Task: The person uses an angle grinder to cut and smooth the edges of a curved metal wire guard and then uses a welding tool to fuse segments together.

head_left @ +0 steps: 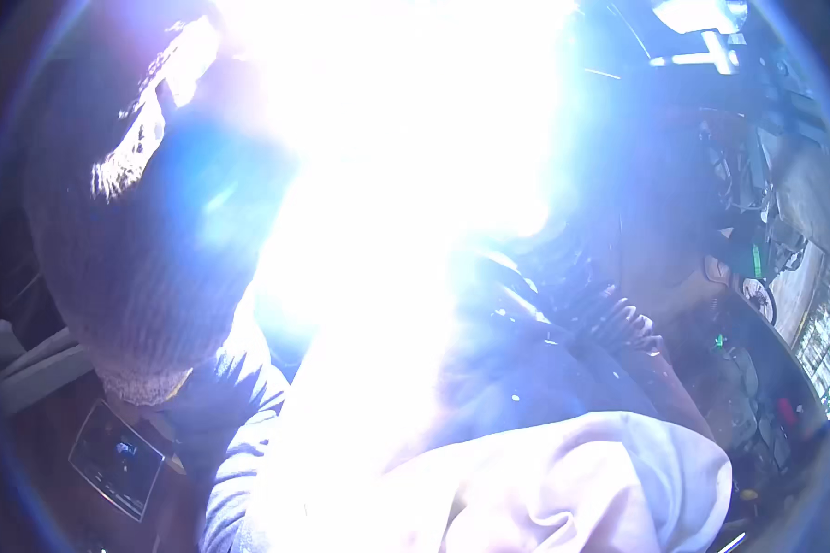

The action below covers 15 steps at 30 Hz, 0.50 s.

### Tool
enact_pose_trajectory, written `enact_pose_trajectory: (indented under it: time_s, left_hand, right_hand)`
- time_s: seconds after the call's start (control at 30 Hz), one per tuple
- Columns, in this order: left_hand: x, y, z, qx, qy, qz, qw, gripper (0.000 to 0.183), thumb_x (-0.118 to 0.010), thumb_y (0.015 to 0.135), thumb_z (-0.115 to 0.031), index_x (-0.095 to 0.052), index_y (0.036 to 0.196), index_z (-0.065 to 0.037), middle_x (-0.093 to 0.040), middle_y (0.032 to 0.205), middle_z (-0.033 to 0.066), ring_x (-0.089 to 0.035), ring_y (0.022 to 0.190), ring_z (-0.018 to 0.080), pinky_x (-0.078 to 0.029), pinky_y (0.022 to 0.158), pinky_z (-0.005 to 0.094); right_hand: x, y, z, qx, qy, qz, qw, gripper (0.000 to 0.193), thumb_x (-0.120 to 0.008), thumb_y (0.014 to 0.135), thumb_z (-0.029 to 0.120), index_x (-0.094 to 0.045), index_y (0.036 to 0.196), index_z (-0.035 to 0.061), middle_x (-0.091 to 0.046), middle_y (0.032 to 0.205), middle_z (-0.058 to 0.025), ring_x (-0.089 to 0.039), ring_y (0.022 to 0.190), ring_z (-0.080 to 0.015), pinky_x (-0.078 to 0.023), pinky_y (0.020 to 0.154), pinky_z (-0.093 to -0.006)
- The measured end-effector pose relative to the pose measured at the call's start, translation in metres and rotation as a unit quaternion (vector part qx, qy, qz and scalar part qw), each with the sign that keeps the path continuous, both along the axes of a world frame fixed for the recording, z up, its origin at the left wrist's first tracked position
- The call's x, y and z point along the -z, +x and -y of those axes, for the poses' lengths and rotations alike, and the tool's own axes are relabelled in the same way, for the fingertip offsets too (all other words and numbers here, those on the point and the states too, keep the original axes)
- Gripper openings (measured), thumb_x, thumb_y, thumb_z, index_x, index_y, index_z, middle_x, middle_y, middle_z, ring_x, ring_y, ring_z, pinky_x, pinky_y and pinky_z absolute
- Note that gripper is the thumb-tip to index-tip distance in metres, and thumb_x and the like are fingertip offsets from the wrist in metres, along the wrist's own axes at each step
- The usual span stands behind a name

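A blinding white-blue glare fills the middle and hides whatever lies there. On the left, close up, is my left hand (148, 230) in a grey ribbed knit glove. Its cuff (148, 382) meets a blue-grey sleeve (240, 461). Bright light catches the upper part of the glove near the glare; the fingers are washed out, and I cannot tell whether they hold anything. My right hand cannot be made out. Right of the glare lies a dark ridged shape (622, 323), perhaps folded fabric or a glove. Below it spreads pale, creased cloth (581, 479).
At the lower left is a dark flat panel (115, 461) with a light edge, below pale bars (46, 369). A shiny T-shaped metal piece (715, 55) is at the top right. Cables and a round disc (758, 297) crowd the right side.
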State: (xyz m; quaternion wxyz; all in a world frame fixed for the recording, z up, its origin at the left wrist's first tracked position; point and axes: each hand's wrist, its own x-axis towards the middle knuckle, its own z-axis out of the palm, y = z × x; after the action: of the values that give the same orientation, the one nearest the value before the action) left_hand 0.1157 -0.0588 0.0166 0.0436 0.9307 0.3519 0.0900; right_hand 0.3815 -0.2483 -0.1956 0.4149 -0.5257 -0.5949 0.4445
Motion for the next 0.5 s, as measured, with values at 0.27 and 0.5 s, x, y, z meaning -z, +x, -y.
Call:
enact_pose_trajectory:
  time_s: [0.27,0.5]
  left_hand:
    - [-0.002,-0.002,0.001,0.006,0.018,-0.024,1.0,0.036,-0.069,0.101,-0.015,-0.064,0.131,0.004,-0.071,0.118,0.0147,-0.073,0.092,0.0189,-0.063,0.075,0.0263]
    - [0.002,0.007,0.001,0.018,0.032,-0.041,0.998,0.036,-0.069,0.101,-0.015,-0.064,0.131,0.005,-0.071,0.118,0.0149,-0.073,0.093,0.019,-0.063,0.076,0.0262]
  right_hand:
    - [-0.009,0.007,0.009,0.069,-0.109,-0.005,0.992,0.05,-0.071,0.097,0.022,-0.055,0.138,-0.0011,-0.071,0.12,-0.0168,-0.07,0.113,-0.0253,-0.056,0.094,-0.0367]
    - [0.004,0.005,0.011,0.062,-0.072,0.097,0.991,0.059,-0.077,0.09,0.033,-0.056,0.137,0.0045,-0.073,0.095,-0.0158,-0.075,0.091,-0.0327,-0.058,0.079,-0.0414]
